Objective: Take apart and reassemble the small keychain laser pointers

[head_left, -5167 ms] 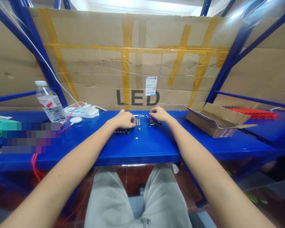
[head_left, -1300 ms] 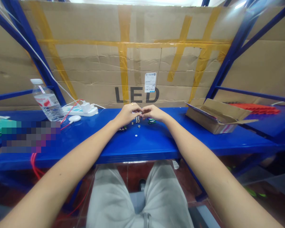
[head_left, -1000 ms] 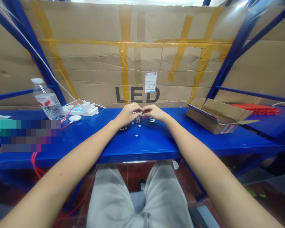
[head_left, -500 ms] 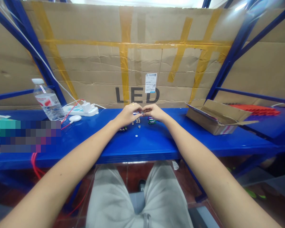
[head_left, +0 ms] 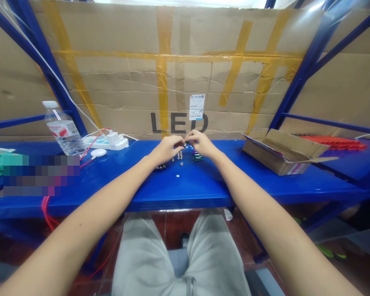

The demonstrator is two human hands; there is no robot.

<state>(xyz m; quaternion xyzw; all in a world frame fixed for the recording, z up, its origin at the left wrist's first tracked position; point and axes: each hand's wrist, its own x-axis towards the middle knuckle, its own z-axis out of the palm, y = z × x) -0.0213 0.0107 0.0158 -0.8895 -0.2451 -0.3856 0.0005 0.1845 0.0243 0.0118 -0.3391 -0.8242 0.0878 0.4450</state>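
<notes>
Left grip (head_left: 169, 149), small dark piece (head_left: 186, 144), blurred

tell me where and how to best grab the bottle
Probably by the neck of the bottle, just under the white cap, coming from above: it narrows there, so a grip could close round it, and its top rises higher than the power strip on its right.

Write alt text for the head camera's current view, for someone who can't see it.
A person's left hand and right hand are close together over a blue table, with a small dark part between them. Small metallic pieces lie nearby; a water bottle is at left, an open cardboard box at right.
</notes>
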